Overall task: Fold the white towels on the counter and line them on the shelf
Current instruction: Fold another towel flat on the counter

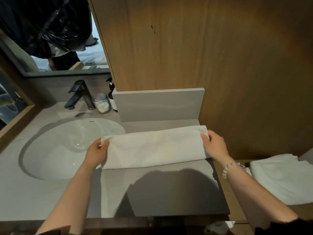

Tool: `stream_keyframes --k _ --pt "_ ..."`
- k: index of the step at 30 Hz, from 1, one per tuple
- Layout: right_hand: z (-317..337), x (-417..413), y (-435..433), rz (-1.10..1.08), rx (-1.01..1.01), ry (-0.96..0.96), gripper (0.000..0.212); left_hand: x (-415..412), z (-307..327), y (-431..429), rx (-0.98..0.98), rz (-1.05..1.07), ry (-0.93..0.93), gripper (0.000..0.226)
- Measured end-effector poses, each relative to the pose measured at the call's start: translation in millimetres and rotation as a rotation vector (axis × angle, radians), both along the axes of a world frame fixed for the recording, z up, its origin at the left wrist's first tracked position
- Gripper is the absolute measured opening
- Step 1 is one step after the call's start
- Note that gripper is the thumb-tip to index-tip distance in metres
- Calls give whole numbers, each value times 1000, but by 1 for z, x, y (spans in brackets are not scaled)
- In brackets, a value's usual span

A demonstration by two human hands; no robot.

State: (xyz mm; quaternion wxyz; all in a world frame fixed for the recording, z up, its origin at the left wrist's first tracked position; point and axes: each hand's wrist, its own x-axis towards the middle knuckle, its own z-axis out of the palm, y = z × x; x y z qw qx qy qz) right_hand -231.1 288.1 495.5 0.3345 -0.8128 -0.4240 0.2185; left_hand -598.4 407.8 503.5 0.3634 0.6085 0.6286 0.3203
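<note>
Towel (155, 146) lies on the counter (50, 200) as a long, narrow band, already folded lengthwise, running from the sink (55, 158) rim across to the counter's right edge. Its left end overhangs the basin a little, likely because the band is longer than the flat space beside the basin.

Left hand (96, 153) holds the left end, fingers (105, 144) curled in and pinching the layers together at the corner. Right hand (216, 146) holds the right end the same way, fingers bent over the far corner and palm against the short edge. Gripping both ends at once keeps the layers lined up and the band taut, so no crease slips. Judging from this, the step in hand is the crosswise fold: one end should be brought over to meet the other, and the corners need to stay matched or the stack will come out crooked.

Second towel (284, 180), folded into a flat square, sits on the shelf (303, 210) just right of the counter and lower down, which suggests where this one is meant to go, beside it.

Faucet (79, 94), glass (102, 103) and bottle (112, 97) stand behind the basin, well apart from the work. Bracelet (234, 167) circles the right wrist, clear of the cloth
</note>
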Motion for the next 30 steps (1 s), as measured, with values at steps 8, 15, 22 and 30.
stream_keyframes --k 8,15,22,30 --pt "-16 -3 15 -144 -51 -45 34 19 -16 17 -60 119 62 32" --pt "-27 -7 22 -225 -74 -96 36 27 -20 27 -194 154 56 43" --pt "-28 -13 25 -276 -195 -246 42 28 -26 35 -318 171 118 54" --pt "-28 -16 31 -403 -157 -225 41 32 -25 36 -310 321 -87 56"
